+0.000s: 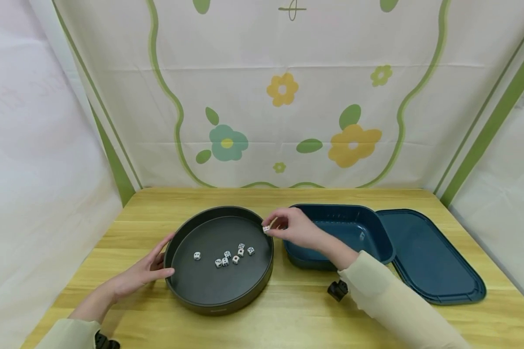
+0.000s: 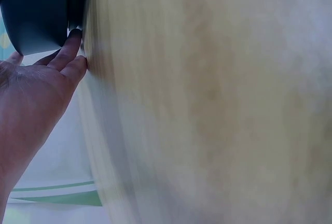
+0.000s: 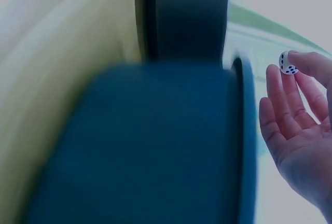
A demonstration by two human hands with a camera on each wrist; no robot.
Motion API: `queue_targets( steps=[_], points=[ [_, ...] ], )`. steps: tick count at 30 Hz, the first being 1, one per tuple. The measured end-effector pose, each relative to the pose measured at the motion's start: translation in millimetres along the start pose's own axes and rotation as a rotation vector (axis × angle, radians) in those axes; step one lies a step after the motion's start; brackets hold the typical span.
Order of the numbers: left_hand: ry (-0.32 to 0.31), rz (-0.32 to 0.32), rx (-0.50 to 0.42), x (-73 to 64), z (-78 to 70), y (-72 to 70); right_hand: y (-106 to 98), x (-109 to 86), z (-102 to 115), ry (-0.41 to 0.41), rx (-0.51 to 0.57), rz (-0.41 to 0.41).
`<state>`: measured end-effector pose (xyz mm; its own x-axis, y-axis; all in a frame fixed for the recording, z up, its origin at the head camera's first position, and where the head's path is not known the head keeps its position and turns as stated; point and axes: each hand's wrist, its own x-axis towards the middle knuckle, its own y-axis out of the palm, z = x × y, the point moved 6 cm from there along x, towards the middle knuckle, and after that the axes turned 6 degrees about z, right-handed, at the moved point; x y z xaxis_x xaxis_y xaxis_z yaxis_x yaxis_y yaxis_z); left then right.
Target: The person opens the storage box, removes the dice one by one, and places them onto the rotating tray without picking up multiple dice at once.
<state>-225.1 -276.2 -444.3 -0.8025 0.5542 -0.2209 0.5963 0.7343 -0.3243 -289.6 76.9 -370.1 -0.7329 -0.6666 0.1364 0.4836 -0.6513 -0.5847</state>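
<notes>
In the head view my right hand (image 1: 299, 228) pinches a white die (image 1: 266, 229) between thumb and fingertips, over the right rim of a round dark pan (image 1: 218, 300). The right wrist view shows the same die (image 3: 288, 63) with black pips under the thumb, the other fingers spread. Several white dice lie on the pan floor, most grouped right of centre, with one die (image 1: 197, 256) apart at left. My left hand (image 1: 135, 276) rests against the pan's left side, thumb tip at the rim and fingers extended along the outer wall; in the left wrist view fingertips touch that wall (image 2: 39, 16).
A dark blue rectangular container (image 1: 332, 228) stands right of the pan, partly behind my right forearm, with a small pale die (image 1: 362, 236) inside. Its flat blue lid (image 1: 436, 257) lies at the far right. A patterned white cloth (image 1: 253, 106) hangs behind the wooden table (image 1: 297, 310).
</notes>
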Motion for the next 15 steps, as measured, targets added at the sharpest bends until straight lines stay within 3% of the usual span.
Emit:
queue_targets(
  steps=[7, 15],
  points=[
    [-0.008, -0.009, 0.001, -0.2, 0.0, -1.4, 32.7, 20.2, 9.1, -0.011, 0.018, 0.056],
    [0.004, -0.012, 0.017, -1.3, -2.2, -1.3, 59.2, 45.6, 6.9, -0.001, -0.017, 0.024]
  ],
)
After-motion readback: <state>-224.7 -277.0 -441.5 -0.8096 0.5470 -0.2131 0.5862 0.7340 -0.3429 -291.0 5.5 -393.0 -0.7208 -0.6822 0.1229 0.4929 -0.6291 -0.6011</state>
